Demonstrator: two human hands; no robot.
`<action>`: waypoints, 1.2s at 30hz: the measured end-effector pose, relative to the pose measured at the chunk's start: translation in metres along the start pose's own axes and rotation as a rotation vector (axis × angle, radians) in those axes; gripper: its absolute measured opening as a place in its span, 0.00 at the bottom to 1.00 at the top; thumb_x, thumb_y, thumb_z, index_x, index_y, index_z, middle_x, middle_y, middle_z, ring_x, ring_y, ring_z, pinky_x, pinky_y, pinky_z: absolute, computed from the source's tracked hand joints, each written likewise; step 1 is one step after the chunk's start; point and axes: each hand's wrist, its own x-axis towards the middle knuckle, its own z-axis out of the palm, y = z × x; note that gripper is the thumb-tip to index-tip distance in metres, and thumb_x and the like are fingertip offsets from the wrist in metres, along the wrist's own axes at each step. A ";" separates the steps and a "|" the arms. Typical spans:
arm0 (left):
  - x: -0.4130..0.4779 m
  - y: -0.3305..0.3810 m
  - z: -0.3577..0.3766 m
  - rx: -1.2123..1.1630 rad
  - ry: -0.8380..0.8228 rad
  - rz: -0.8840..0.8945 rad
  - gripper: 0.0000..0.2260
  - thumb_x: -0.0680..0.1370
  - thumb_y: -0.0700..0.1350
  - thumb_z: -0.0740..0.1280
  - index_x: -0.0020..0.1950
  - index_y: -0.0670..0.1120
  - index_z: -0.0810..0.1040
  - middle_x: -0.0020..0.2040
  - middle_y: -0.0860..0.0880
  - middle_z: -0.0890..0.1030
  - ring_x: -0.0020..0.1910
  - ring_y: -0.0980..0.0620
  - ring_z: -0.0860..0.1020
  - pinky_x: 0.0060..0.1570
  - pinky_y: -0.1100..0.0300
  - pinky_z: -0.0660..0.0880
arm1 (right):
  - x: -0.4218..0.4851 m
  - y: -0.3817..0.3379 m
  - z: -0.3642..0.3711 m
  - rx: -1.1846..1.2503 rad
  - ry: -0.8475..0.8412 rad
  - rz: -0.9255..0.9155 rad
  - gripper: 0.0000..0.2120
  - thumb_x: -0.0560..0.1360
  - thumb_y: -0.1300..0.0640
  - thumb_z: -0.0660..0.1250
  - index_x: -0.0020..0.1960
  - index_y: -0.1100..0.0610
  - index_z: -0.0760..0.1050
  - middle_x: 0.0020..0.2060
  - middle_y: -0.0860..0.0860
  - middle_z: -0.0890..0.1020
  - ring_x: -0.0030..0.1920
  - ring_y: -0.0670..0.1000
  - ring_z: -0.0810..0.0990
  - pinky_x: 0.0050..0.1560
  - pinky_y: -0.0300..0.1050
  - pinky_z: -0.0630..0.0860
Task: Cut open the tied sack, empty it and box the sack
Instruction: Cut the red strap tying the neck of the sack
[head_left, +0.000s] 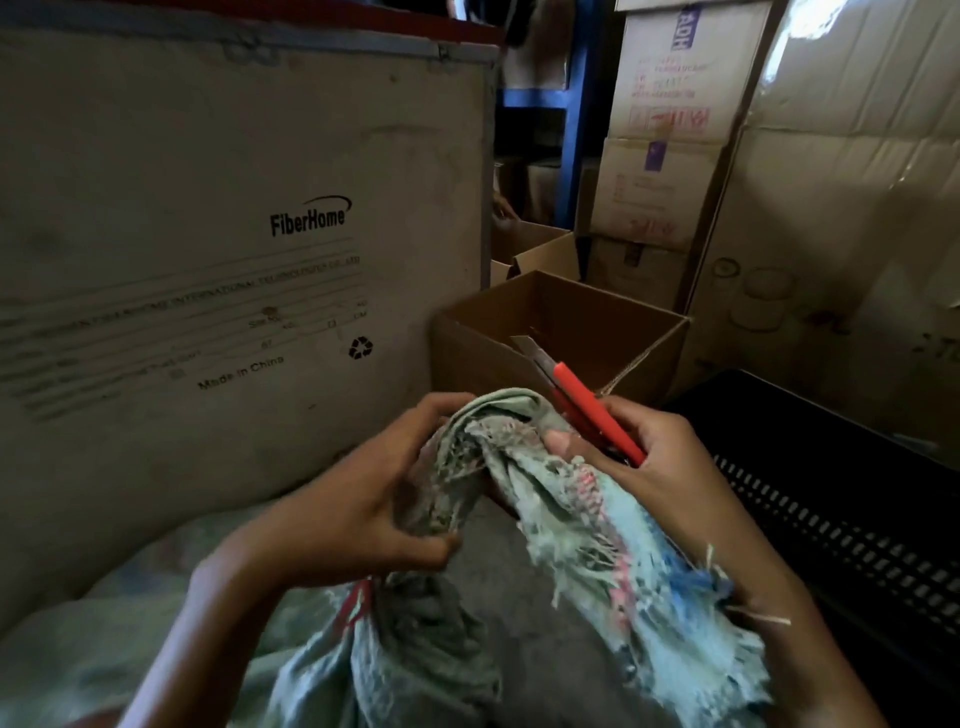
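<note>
Sack bunched between both hands, knife in the right

Woven sack (566, 499), pale green and frayed, sits at centre frame and trails to the bottom edge. Left hand (358, 499) has its fingers curled round the gathered cloth. A red tie (356, 603) shows just below that hand. Right hand (660, 467) grips a red utility knife (592, 410), with the thumb pressed onto the fabric. The blade is extended and points toward upper left. Open cardboard box (597, 322) stands just behind the hands, centre right. Large printed carton (234, 208) fills the left half of the frame. Black perforated crate (831, 493) lies at lower right. Stacked cartons (670, 130) rise at upper right.
</note>
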 end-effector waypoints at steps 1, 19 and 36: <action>0.003 0.003 0.007 0.048 0.056 0.032 0.31 0.71 0.49 0.79 0.70 0.56 0.67 0.62 0.57 0.80 0.61 0.60 0.79 0.59 0.55 0.79 | 0.001 -0.001 0.002 0.030 -0.005 0.051 0.21 0.62 0.37 0.74 0.50 0.47 0.83 0.43 0.48 0.87 0.44 0.44 0.85 0.45 0.39 0.79; 0.014 0.002 0.012 -0.765 0.746 -0.594 0.14 0.78 0.58 0.69 0.41 0.49 0.86 0.33 0.54 0.87 0.35 0.57 0.87 0.39 0.60 0.77 | -0.007 -0.008 0.085 0.430 0.084 0.218 0.31 0.54 0.49 0.83 0.51 0.54 0.73 0.40 0.54 0.88 0.44 0.47 0.87 0.46 0.42 0.81; 0.007 -0.010 0.011 -0.953 0.672 -0.512 0.32 0.60 0.64 0.75 0.56 0.45 0.85 0.54 0.45 0.88 0.53 0.48 0.87 0.61 0.50 0.79 | 0.008 0.004 0.088 0.337 0.291 0.109 0.16 0.69 0.53 0.78 0.48 0.57 0.73 0.30 0.44 0.77 0.31 0.38 0.77 0.34 0.30 0.72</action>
